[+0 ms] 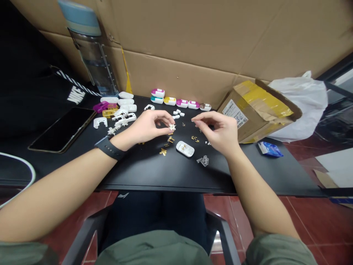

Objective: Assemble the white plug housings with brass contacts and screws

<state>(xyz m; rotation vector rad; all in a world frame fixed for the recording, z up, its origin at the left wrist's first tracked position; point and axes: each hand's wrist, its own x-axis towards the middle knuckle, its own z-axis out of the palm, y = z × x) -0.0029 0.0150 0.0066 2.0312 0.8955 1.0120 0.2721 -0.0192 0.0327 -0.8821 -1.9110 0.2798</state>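
Observation:
Between the thumb and fingers of my left hand (153, 127) is a small white plastic piece (172, 127) with several arms. My right hand (219, 130) is pinched over the table, with something tiny at its fingertips that I cannot make out. Below and between both hands lies a white oval shell (185, 148), its open side up, with small brass bits inside. Brass contacts (163, 151) lie to its left, and short brass pieces (195, 139) are scattered at its right. Clear plastic parts (203, 161) sit near the shell. Small white blocks (178, 113) are beyond it.
White, purple and yellow casings (118, 110) are heaped at the left beside a phone (62, 129). A water bottle (95, 59) stands behind them. Coloured assembled units (182, 103) line the back. At right are a cardboard box (253, 110), a white bag (300, 105) and a blue packet (270, 149).

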